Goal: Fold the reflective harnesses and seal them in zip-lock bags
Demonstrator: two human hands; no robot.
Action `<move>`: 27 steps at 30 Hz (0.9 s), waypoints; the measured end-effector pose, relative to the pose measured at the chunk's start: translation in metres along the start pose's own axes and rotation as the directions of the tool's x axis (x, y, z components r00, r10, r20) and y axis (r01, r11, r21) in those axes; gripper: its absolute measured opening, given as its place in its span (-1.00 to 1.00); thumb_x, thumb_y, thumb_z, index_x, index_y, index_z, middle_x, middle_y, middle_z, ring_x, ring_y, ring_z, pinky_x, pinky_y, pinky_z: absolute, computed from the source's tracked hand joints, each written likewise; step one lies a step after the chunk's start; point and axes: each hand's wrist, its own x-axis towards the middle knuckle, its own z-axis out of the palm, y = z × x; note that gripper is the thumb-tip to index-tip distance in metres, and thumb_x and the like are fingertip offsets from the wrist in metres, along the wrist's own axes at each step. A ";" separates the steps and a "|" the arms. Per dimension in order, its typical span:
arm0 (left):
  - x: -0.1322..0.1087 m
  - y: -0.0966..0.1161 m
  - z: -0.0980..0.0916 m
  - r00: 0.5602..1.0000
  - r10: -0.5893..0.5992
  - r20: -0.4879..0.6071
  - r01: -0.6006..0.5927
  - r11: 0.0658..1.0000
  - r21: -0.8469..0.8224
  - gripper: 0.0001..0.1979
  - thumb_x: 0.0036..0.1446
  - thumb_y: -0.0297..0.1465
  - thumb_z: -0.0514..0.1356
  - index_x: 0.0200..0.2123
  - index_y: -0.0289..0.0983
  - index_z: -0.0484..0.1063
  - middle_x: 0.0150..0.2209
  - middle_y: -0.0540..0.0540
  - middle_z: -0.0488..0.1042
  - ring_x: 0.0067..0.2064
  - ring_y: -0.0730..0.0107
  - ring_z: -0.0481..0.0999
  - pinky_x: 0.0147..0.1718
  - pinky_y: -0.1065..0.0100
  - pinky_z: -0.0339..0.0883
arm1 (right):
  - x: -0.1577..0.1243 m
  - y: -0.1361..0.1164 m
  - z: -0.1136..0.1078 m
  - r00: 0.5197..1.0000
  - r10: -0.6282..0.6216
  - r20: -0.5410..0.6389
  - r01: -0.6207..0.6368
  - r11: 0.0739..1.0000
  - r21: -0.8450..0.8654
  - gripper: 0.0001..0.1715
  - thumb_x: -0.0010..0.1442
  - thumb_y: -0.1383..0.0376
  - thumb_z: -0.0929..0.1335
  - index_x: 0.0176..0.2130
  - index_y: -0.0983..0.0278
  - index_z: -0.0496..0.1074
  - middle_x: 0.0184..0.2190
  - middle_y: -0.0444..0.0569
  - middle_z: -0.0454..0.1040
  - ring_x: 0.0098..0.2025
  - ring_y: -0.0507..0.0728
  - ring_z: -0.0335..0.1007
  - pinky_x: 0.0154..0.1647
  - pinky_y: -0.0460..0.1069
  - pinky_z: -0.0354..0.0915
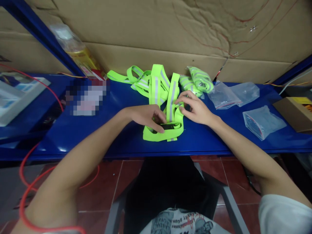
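Observation:
A neon yellow-green reflective harness [156,87] of elastic straps with silver stripes lies on the blue table in front of me. Its waist strap [158,135] forms a loop near the table edge, with a black part, perhaps a buckle, inside. My left hand [148,116] has its fingers curled at that loop, thumb over the strap. On the other side, my right hand [196,109] pinches a strap at the harness's right edge between thumb and fingers. More loose straps [138,79] of the same kind lie behind, to the left.
Bagged, folded reflective straps [200,79] lie at the back. Clear zip bags [264,122] are on the right, beside a cardboard box [294,113]. A bottle of yellow liquid [80,55] stands at the back left. A red hose [23,195] loops at the left.

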 end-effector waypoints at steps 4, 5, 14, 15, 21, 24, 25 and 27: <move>-0.001 -0.001 0.000 1.000 0.003 0.013 -0.003 1.000 -0.004 -0.70 0.16 -0.16 0.48 -0.29 -0.30 0.72 -0.44 -0.06 0.55 -0.44 0.45 0.44 -0.50 0.44 0.18 | 0.001 0.004 0.004 1.000 0.023 0.013 -0.023 1.000 -0.014 -0.67 0.48 0.19 0.29 0.04 0.20 0.60 0.15 0.11 0.40 -0.21 0.15 0.36 -0.09 0.11 0.34; -0.001 -0.001 0.001 1.000 0.002 0.021 -0.002 1.000 -0.010 -0.71 0.14 -0.16 0.49 -0.30 -0.30 0.72 -0.44 -0.06 0.55 -0.43 0.45 0.44 -0.49 0.44 0.19 | 0.001 0.004 0.004 0.999 0.037 0.025 -0.036 0.999 -0.034 -0.66 0.49 0.16 0.30 0.02 0.22 0.60 0.11 0.11 0.41 -0.20 0.16 0.37 -0.09 0.11 0.33; -0.001 0.000 0.004 0.997 -0.026 0.068 0.032 0.996 -0.087 -0.72 0.04 -0.18 0.55 -0.32 -0.26 0.72 -0.39 -0.04 0.55 -0.41 0.45 0.45 -0.46 0.44 0.24 | 0.002 0.004 -0.009 0.987 0.060 0.147 -0.051 0.996 -0.067 -0.55 0.53 0.05 0.28 -0.20 0.21 0.64 -0.23 -0.03 0.42 -0.25 0.12 0.34 -0.18 0.05 0.20; -0.001 0.001 0.004 0.997 -0.028 0.065 0.034 0.995 -0.089 -0.72 0.03 -0.18 0.56 -0.33 -0.26 0.72 -0.39 -0.04 0.54 -0.41 0.45 0.44 -0.47 0.44 0.24 | 0.002 0.005 -0.011 0.986 0.069 0.150 -0.064 0.997 -0.042 -0.55 0.52 0.06 0.29 -0.20 0.20 0.66 -0.22 -0.03 0.45 -0.25 0.11 0.35 -0.16 0.05 0.22; 0.002 0.002 0.007 0.999 0.003 0.036 0.000 0.996 -0.088 -0.71 0.03 -0.19 0.56 -0.40 -0.29 0.69 -0.45 -0.01 0.46 -0.44 0.47 0.39 -0.49 0.43 0.21 | 0.001 0.008 -0.012 0.983 0.059 0.174 -0.025 0.981 -0.193 -0.52 0.53 0.19 0.21 -0.05 0.20 0.69 0.00 0.09 0.50 0.03 0.26 0.43 0.05 0.15 0.29; 0.005 0.001 0.012 0.998 0.040 0.039 -0.036 0.996 -0.086 -0.72 0.11 -0.18 0.51 -0.32 -0.29 0.72 -0.44 -0.03 0.48 -0.44 0.46 0.42 -0.50 0.43 0.20 | 0.001 0.008 -0.005 0.977 0.024 0.213 0.023 0.977 -0.213 -0.43 0.55 0.20 0.12 0.05 0.24 0.66 -0.02 0.15 0.41 0.04 0.30 0.39 0.10 0.19 0.30; 0.007 0.001 0.013 0.998 0.051 0.040 -0.047 0.995 -0.085 -0.72 0.13 -0.17 0.50 -0.30 -0.30 0.73 -0.43 -0.04 0.48 -0.44 0.46 0.43 -0.50 0.43 0.20 | 0.001 0.007 -0.002 0.976 0.033 0.216 0.019 0.973 -0.232 -0.41 0.56 0.19 0.11 0.10 0.25 0.64 -0.05 0.15 0.39 0.01 0.30 0.38 0.08 0.19 0.30; 0.008 0.001 0.014 0.997 0.064 0.042 -0.060 0.995 -0.077 -0.71 0.16 -0.16 0.48 -0.28 -0.30 0.73 -0.43 -0.04 0.49 -0.44 0.46 0.43 -0.50 0.44 0.19 | 0.002 0.003 0.002 0.975 0.073 0.208 -0.009 0.956 -0.294 -0.38 0.56 0.16 0.09 0.19 0.24 0.60 -0.12 0.13 0.36 -0.07 0.29 0.37 -0.01 0.17 0.30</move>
